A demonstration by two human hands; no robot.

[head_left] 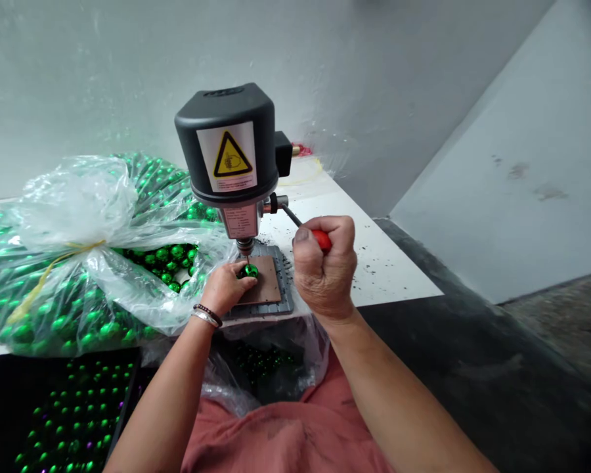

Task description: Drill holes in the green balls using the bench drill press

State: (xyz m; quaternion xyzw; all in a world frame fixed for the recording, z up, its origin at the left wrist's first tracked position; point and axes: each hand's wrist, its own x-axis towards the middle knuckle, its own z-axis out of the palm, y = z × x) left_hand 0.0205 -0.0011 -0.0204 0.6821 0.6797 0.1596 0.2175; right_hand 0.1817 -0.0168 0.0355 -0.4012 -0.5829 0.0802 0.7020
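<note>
Between the thumb and fingers of my left hand (225, 288) is a shiny green ball (251, 270), held on a brown board (268, 282). The thin bit of a black bench drill press (226, 144) comes down at the top of the ball; whether it has gone in is too small to tell. My right hand (325, 266) is wrapped around the red knob (322, 240) of the drill's feed lever (291, 215). Under the board lies the grey slotted base (286, 299) of the press.
A big clear plastic bag (79, 263) full of green balls lies on the white table (389, 269) at the left, with a torn opening facing me. Dark shavings dot the tabletop. Below, a dark tray (73, 414) holds rows of green balls, and more sit in plastic at my lap (266, 361).
</note>
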